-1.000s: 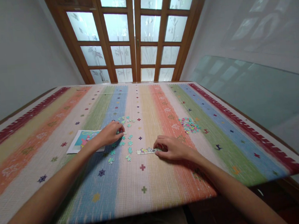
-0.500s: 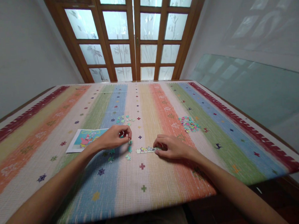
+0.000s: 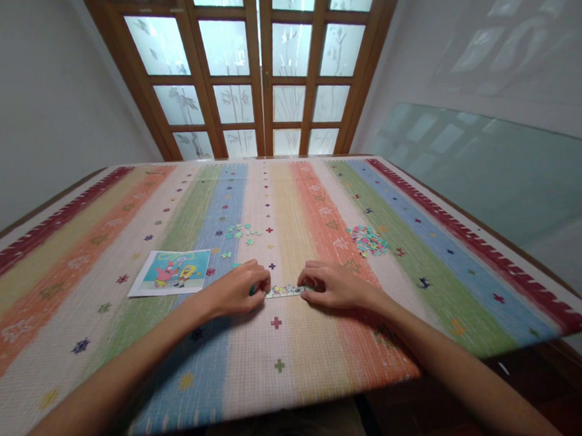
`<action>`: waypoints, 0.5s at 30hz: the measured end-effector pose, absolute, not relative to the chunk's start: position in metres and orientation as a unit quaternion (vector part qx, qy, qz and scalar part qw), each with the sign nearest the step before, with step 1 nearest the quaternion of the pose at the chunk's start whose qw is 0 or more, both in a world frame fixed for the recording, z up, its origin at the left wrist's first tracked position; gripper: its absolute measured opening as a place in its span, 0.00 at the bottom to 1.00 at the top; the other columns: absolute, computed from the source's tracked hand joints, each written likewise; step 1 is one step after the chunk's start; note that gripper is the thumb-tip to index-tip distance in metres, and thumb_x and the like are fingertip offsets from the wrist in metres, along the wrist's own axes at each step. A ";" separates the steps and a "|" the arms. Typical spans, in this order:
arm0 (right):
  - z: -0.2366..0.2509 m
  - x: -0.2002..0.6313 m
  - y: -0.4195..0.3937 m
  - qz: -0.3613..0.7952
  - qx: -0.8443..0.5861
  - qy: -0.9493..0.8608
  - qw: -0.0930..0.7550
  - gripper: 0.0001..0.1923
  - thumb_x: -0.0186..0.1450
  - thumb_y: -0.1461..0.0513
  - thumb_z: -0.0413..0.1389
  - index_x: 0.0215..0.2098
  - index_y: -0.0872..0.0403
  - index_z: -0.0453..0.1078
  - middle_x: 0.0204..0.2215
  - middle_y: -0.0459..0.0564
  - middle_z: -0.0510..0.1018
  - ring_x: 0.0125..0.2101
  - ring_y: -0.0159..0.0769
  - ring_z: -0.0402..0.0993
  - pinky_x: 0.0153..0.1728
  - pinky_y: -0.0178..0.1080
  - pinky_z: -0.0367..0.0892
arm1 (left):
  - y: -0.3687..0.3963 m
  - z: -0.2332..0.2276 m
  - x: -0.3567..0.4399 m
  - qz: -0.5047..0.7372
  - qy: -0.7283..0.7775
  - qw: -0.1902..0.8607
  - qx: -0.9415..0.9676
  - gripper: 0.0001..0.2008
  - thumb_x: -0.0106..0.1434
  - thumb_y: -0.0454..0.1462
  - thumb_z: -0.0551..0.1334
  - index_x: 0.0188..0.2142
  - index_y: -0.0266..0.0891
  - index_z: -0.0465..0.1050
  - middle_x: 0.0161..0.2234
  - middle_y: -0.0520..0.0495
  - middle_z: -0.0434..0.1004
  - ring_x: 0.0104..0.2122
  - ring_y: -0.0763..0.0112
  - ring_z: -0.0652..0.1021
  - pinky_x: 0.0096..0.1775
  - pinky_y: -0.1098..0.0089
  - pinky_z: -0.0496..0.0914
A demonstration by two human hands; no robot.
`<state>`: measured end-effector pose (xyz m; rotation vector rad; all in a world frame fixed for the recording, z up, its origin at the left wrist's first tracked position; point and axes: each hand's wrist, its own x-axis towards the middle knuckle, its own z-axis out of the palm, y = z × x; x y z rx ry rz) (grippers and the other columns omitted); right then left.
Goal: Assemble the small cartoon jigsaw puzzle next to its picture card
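A short strip of joined jigsaw puzzle pieces (image 3: 285, 290) lies flat on the striped tablecloth. My left hand (image 3: 243, 289) is closed in a pinch at the strip's left end. The puzzle piece in it is mostly hidden by the fingers, and a bit of teal shows between them. At the strip's other end, my right hand (image 3: 333, 285) has its thumb and forefinger closed on the edge. A few loose teal pieces (image 3: 239, 231) lie beyond my left hand; others near it are covered by the hand.
To the left lies a printed cartoon picture (image 3: 172, 273). A heap of multicoloured puzzle pieces (image 3: 368, 240) sits to the right, past my right hand. The striped tablecloth (image 3: 301, 357) covers the table, whose near edge is just below my forearms. Glass-paned doors (image 3: 261, 80) stand behind.
My left hand has moved right and slightly down, bringing its pinched piece to the strip's left end. The cartoon picture is now uncovered. My right hand has stayed in place.
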<state>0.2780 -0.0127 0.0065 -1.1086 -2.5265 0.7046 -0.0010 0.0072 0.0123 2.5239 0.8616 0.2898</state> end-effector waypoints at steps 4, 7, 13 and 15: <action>0.008 0.277 -0.013 0.241 -0.387 -0.879 0.144 0.04 0.65 0.63 0.59 0.38 0.53 0.75 0.33 0.50 0.76 0.32 0.36 0.69 0.36 0.39 0.64 | 0.005 0.013 -0.005 0.109 0.300 0.218 0.922 0.08 0.57 0.30 0.57 0.35 0.41 0.72 0.34 0.46 0.74 0.38 0.62 0.73 0.43 0.64 0.67; 0.008 0.277 -0.013 0.239 -0.386 -0.879 0.145 0.04 0.65 0.63 0.59 0.39 0.53 0.75 0.34 0.50 0.76 0.32 0.36 0.70 0.36 0.40 0.64 | 0.004 0.013 -0.008 0.118 0.301 0.211 0.922 0.07 0.61 0.31 0.57 0.36 0.41 0.73 0.35 0.45 0.75 0.39 0.62 0.74 0.45 0.62 0.67; 0.009 0.278 -0.013 0.244 -0.388 -0.878 0.139 0.04 0.65 0.63 0.59 0.38 0.53 0.75 0.33 0.50 0.76 0.32 0.36 0.69 0.36 0.39 0.64 | 0.006 0.014 -0.014 0.124 0.289 0.246 0.917 0.08 0.70 0.37 0.57 0.39 0.42 0.75 0.37 0.46 0.77 0.40 0.62 0.74 0.50 0.59 0.67; 0.009 0.278 -0.013 0.244 -0.390 -0.877 0.139 0.04 0.65 0.63 0.59 0.38 0.53 0.75 0.33 0.50 0.76 0.32 0.36 0.69 0.36 0.39 0.64 | 0.006 0.013 -0.015 0.127 0.288 0.246 0.917 0.08 0.70 0.38 0.57 0.40 0.42 0.75 0.37 0.45 0.77 0.40 0.62 0.74 0.50 0.59 0.67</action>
